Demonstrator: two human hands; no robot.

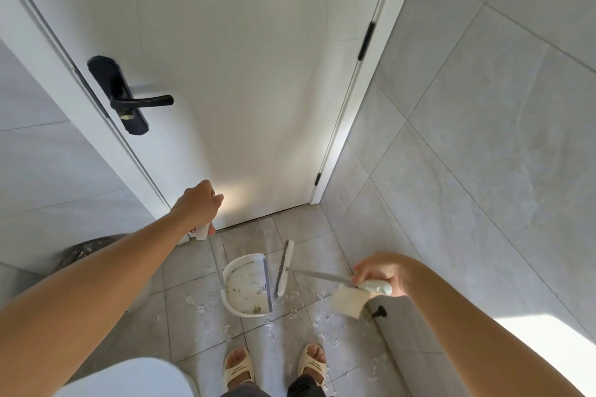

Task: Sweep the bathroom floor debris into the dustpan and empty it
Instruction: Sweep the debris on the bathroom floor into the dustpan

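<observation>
A white dustpan [246,287] stands on the grey tiled floor in front of my feet, with small scraps inside it. My left hand [200,206] grips the top of its long upright handle [215,255]. My right hand [383,272] grips the white end of the broom handle [322,276], and a pale paper tag hangs below that hand. The white broom head [285,267] lies just right of the dustpan's open edge. White paper debris [319,324] is scattered on the tiles around the pan and between my sandals.
A shut white door [242,74] with a black lever handle [138,101] is straight ahead. Tiled walls close in at left and right. A bin with a dark liner [84,251] sits at the left. A black door stop [379,313] juts from the right wall base.
</observation>
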